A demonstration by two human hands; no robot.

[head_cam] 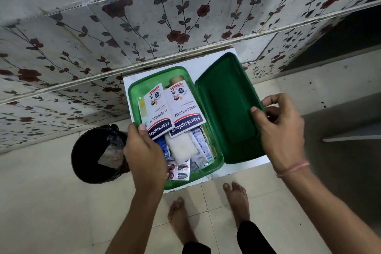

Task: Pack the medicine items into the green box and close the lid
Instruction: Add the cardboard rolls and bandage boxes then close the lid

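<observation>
Now the green box (pixel 135 97) sits packed on the white stand (pixel 237 168). Left hand (pixel 144 154) clamps its near-left rim, likely steadying it; right hand (pixel 278 128) pinches the dark green lid (pixel 224 105) lying beside it, apparently for closing. Hansaplast packets (pixel 171 109) lie on top.

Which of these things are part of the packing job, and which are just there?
Part of the job:
green box
lid
two Hansaplast packs
white pad
pill strips
left hand
right hand

Just there:
black bin
white stand
</observation>
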